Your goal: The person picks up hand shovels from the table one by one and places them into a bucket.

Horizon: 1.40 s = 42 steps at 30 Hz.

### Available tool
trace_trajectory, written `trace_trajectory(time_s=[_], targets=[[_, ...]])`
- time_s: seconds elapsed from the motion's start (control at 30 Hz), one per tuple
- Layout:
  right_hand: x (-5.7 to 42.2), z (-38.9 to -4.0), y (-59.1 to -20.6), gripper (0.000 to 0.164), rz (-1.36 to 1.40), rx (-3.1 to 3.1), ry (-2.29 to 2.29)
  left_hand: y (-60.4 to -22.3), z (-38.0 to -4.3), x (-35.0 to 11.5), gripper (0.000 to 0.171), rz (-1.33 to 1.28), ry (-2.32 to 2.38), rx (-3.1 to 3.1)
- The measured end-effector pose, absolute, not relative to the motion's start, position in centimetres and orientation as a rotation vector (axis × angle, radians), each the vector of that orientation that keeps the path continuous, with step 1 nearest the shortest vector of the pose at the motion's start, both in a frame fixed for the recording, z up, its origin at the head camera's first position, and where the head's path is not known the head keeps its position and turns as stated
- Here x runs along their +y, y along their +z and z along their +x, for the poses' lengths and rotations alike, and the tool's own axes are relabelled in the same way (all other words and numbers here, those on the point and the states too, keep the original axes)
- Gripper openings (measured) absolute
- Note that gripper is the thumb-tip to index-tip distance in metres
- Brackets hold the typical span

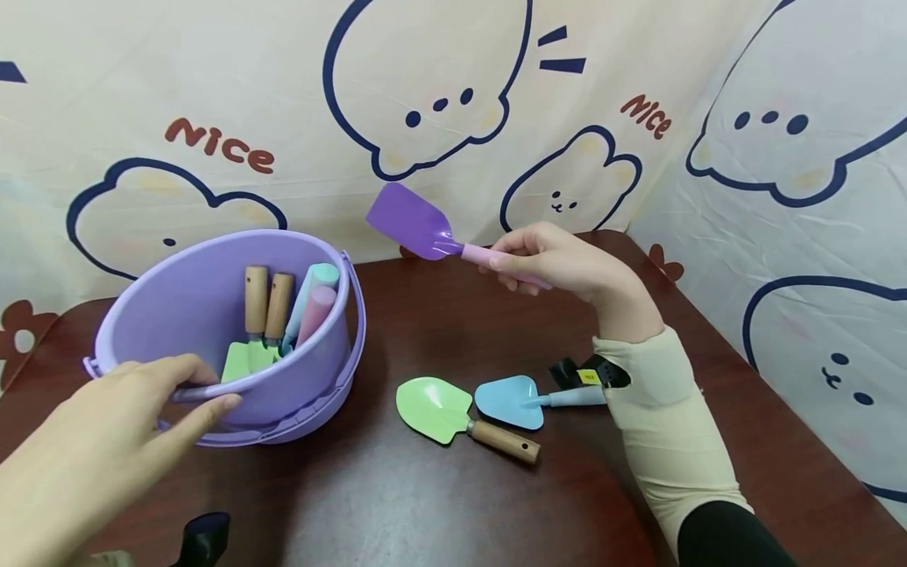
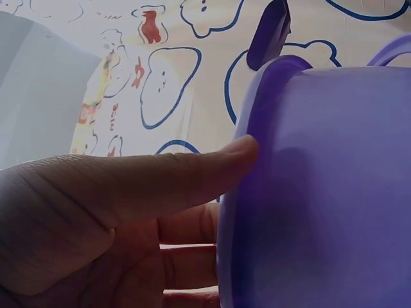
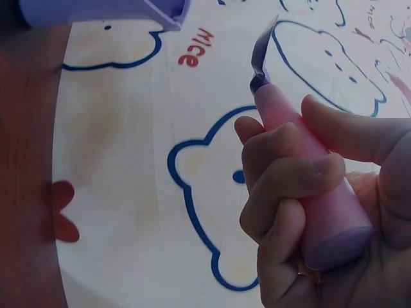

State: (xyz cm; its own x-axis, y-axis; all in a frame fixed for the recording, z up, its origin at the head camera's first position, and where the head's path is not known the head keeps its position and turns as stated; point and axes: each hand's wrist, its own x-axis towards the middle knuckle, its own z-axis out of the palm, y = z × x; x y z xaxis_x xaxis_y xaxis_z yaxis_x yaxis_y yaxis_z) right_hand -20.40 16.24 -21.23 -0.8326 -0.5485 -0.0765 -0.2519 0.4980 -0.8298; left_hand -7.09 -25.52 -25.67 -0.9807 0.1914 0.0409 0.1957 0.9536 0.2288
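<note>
My right hand (image 1: 560, 264) grips the pink handle of a purple shovel (image 1: 411, 220), held up above the table with its blade toward the left. In the right wrist view the fingers curl round the pink handle (image 3: 334, 212). On the left, my left hand (image 1: 149, 417) pinches the near rim of a lilac bucket (image 1: 305, 402), thumb outside and fingers inside. The bucket tilts toward me. Inside it stand light green tools with wooden handles (image 1: 256, 303), beside a blue handle (image 1: 301, 303) and a pink handle (image 1: 316, 309).
A light green trowel (image 1: 434, 408) with a wooden handle lies on the brown table (image 1: 340, 504). Close behind it is a light blue trowel (image 1: 513, 398), its handle end partly behind the right forearm. A cartoon-printed cloth (image 1: 439, 47) hangs behind the table and along its right side.
</note>
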Motion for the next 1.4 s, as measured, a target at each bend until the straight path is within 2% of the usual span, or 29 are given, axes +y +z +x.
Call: trace_trajectory(time_s=[0.17, 0.77, 1.1, 1.33, 1.4], targets=[[14.4, -20.7, -20.3, 0.019, -0.725, 2.380, -1.238, -25.6, -6.9, -25.4, 0.028, -0.319, -0.370, -3.073], [7.6, -22.6, -15.9, 0.018, -0.904, 2.238, -0.924, -25.8, -7.0, -25.6, 0.030, -0.317, -0.365, -3.069], [3.9, -23.2, -13.8, 0.033, -1.005, 2.246, -0.653, -26.3, -7.5, -26.0, 0.038, -0.289, -0.394, -3.093], [0.8, -23.7, -12.4, 0.045, -0.948, 2.261, -0.447, -26.6, -7.7, -26.1, 0.040, -0.278, -0.386, -3.115], [-0.4, -23.8, -11.5, 0.042, -0.914, 2.268, -0.363, -26.6, -7.6, -26.1, 0.040, -0.280, -0.390, -3.114]])
